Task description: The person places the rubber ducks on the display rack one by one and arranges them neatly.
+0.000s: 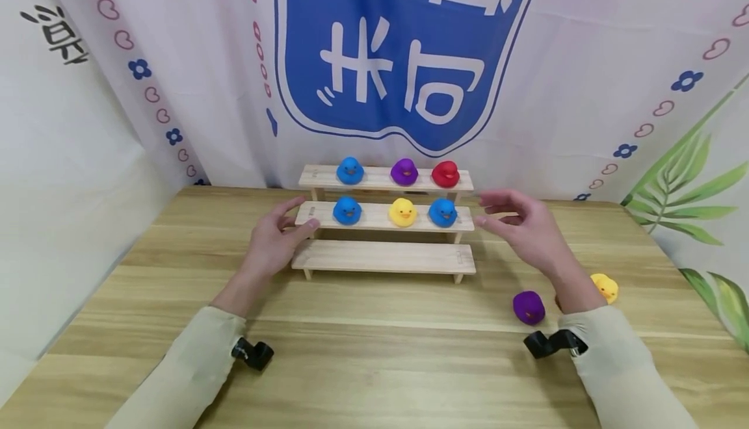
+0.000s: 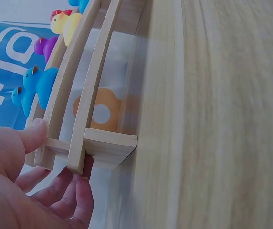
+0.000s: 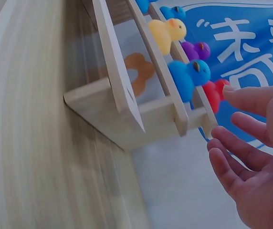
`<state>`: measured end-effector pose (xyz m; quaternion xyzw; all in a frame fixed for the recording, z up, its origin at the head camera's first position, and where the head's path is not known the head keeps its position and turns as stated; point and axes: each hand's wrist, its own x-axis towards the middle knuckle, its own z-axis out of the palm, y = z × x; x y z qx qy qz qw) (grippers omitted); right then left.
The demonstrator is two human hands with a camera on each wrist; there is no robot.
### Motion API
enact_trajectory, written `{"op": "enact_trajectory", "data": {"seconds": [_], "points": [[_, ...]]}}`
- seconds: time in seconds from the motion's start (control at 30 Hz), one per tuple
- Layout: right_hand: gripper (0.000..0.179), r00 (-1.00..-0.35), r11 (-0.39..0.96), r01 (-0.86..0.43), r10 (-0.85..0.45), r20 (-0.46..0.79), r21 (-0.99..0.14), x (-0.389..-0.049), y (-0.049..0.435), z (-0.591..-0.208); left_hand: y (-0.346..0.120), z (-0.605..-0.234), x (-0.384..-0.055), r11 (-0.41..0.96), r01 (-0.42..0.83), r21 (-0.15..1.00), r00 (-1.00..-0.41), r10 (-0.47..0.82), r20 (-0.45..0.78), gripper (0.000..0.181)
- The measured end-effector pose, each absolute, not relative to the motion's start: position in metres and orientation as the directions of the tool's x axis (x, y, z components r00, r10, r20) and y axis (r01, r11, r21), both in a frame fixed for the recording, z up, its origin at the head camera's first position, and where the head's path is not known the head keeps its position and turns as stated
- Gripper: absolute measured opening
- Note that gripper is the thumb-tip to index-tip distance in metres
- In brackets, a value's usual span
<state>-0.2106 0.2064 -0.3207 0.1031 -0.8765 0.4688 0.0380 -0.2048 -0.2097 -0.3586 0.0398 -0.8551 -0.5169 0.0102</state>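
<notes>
A three-step wooden display stand (image 1: pixel 380 257) stands against the back curtain. On its top step sit a blue duck (image 1: pixel 350 171), a purple duck (image 1: pixel 404 172) and a red duck (image 1: pixel 446 174). The middle step bears a second blue duck (image 1: pixel 347 210), a yellow duck (image 1: pixel 402 212) and a third blue duck (image 1: pixel 443 212). My left hand (image 1: pixel 274 237) grips the stand's left end, thumb on the middle step and fingers curled around the end, as the left wrist view shows. Beside the right end hovers my right hand (image 3: pixel 256 157), fingers loosely bent and holding nothing.
Below my right forearm a purple duck (image 1: pixel 529 307) lies on the wooden table (image 1: pixel 374 364). Another yellow duck (image 1: pixel 605 288) is partly hidden behind that wrist. A printed curtain (image 1: pixel 562 91) hangs along the table's back edge.
</notes>
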Motion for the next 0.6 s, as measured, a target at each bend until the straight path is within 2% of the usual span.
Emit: {"op": "enact_trajectory", "data": {"seconds": [0.6], "points": [[0.044,-0.975,0.628,-0.218,-0.106,0.195,-0.747,-0.186,0.254,-0.319,-0.209,-0.360,-0.205,0.477,-0.054,0.877,-0.996,-0.083,-0.016,0.070]]}}
